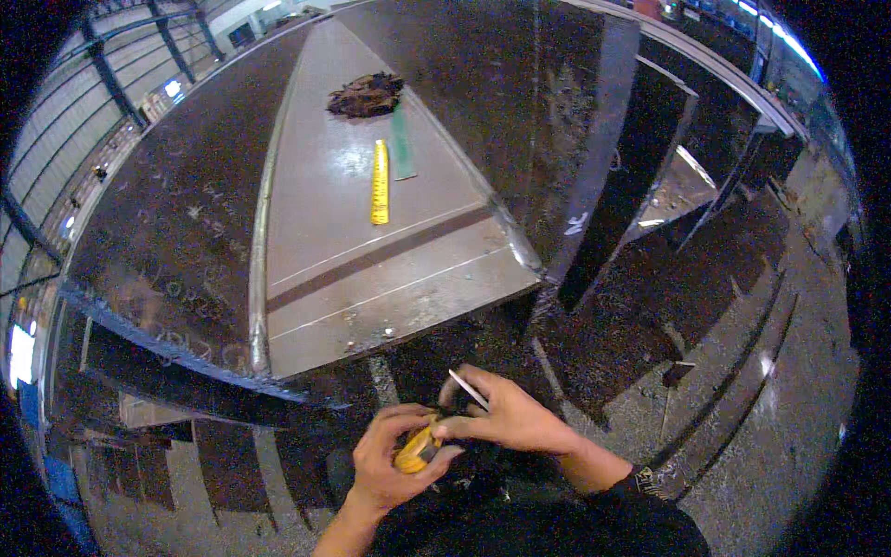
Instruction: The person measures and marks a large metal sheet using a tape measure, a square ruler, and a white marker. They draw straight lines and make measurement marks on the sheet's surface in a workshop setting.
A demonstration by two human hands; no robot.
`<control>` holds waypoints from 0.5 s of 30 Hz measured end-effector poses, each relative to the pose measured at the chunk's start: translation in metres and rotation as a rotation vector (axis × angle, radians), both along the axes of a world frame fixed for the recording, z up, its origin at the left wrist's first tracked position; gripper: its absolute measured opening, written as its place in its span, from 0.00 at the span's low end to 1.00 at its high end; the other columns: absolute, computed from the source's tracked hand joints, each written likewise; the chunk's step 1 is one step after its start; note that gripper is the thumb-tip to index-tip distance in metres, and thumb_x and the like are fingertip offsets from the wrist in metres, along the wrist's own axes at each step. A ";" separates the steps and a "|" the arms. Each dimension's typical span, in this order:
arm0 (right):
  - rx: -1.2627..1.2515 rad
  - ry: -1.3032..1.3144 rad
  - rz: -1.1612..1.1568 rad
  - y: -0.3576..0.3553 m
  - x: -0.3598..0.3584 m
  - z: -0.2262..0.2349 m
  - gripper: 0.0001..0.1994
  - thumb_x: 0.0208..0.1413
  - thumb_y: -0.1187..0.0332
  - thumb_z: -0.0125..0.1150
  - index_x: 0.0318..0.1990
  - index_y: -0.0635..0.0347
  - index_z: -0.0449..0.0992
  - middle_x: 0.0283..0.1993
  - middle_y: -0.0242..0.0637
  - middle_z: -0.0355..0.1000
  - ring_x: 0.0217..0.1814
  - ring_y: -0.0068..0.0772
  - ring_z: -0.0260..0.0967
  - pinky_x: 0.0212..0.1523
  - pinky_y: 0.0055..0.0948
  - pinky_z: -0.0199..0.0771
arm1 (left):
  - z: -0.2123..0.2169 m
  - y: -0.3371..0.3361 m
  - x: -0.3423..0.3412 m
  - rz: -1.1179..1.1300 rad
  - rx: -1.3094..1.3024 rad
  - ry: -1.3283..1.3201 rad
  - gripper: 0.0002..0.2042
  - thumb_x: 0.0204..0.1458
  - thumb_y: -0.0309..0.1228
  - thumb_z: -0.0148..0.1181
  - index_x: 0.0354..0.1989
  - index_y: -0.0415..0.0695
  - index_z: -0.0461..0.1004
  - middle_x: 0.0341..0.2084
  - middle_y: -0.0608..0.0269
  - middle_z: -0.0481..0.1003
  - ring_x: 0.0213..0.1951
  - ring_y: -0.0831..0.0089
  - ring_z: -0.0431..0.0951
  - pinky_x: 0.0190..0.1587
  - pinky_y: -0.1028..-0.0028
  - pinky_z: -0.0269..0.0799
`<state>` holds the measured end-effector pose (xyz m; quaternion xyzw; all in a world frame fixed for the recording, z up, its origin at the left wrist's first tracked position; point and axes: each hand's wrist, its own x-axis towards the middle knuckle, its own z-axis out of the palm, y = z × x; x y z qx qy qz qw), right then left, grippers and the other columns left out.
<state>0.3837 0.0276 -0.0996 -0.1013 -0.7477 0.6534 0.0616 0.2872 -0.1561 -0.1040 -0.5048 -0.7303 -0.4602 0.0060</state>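
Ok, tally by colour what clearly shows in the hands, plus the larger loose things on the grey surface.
Yellow: 2 (tool in left hand, marked strip)
Green: 1 (flat band)
Brown: 1 (crumpled bundle)
White: 1 (thin stick in right hand)
Total: 5

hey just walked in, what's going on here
A person is holding what looks like a yellow tape measure in the left hand. The right hand is close against it, with a thin white stick between its fingers. Beyond the hands, a pale panel of a large metal piece carries a yellow marked strip, a green strip and a ragged brown bundle.
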 end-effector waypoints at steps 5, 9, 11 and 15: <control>-0.213 0.094 0.150 0.002 0.007 -0.004 0.16 0.52 0.58 0.73 0.39 0.58 0.76 0.34 0.29 0.74 0.39 0.19 0.68 0.39 0.25 0.70 | 0.005 0.003 0.005 -0.059 0.091 0.024 0.21 0.38 0.34 0.78 0.41 0.45 0.75 0.42 0.53 0.79 0.44 0.58 0.79 0.47 0.63 0.76; -0.190 -0.044 -0.002 0.020 0.024 0.014 0.13 0.48 0.63 0.77 0.34 0.57 0.78 0.31 0.23 0.70 0.31 0.12 0.62 0.31 0.20 0.61 | 0.031 0.000 -0.003 -0.074 -0.034 0.206 0.18 0.41 0.31 0.75 0.40 0.45 0.75 0.41 0.52 0.80 0.44 0.57 0.80 0.46 0.63 0.76; -0.118 0.135 -0.218 0.044 0.035 0.005 0.10 0.49 0.68 0.74 0.34 0.59 0.77 0.32 0.26 0.72 0.35 0.19 0.68 0.36 0.23 0.67 | 0.033 -0.021 -0.021 0.029 -0.115 0.352 0.19 0.40 0.29 0.75 0.40 0.47 0.74 0.43 0.58 0.79 0.42 0.57 0.79 0.45 0.61 0.75; -0.189 0.217 -0.717 0.104 0.054 0.004 0.09 0.55 0.63 0.68 0.37 0.57 0.78 0.33 0.27 0.74 0.34 0.21 0.69 0.36 0.25 0.69 | 0.039 -0.078 -0.052 0.290 -0.263 0.627 0.18 0.39 0.29 0.75 0.38 0.48 0.74 0.40 0.58 0.78 0.41 0.56 0.78 0.43 0.61 0.75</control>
